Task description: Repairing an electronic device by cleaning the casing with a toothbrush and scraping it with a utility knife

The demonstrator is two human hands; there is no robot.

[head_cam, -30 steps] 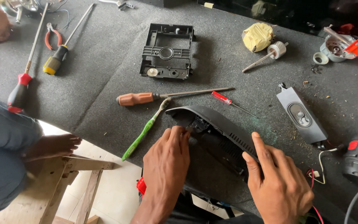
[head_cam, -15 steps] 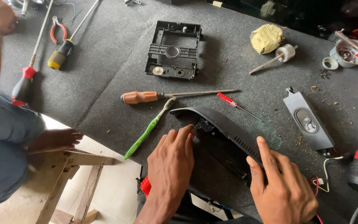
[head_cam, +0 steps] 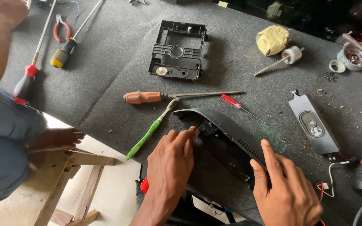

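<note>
A curved black plastic casing (head_cam: 227,138) with a slotted grille is laid on the grey felt-covered worktop (head_cam: 114,75), near its front edge. The left hand (head_cam: 170,165) is placed on the casing's left end, its fingertips (head_cam: 191,133) pressed against a small black part inside the shell; nothing is gripped in a closed fist. The right hand (head_cam: 288,190) is rested on the casing's right end, fingers spread and extended, the index finger laid along the grille. The two hands are kept apart, one at each end of the casing.

Just left of the casing a green toothbrush (head_cam: 149,132) is seen lying at an angle, its head near the shaft of an orange-handled screwdriver (head_cam: 164,96). A small red screwdriver (head_cam: 239,106) lies just above the casing. Further back a black plastic frame (head_cam: 177,52) is set flat. To the right a grey oblong speaker unit (head_cam: 314,124) is found, with thin wires at its lower end. At the left edge of the view another person's bare foot (head_cam: 57,138) is rested on a wooden stool (head_cam: 70,184).
</note>
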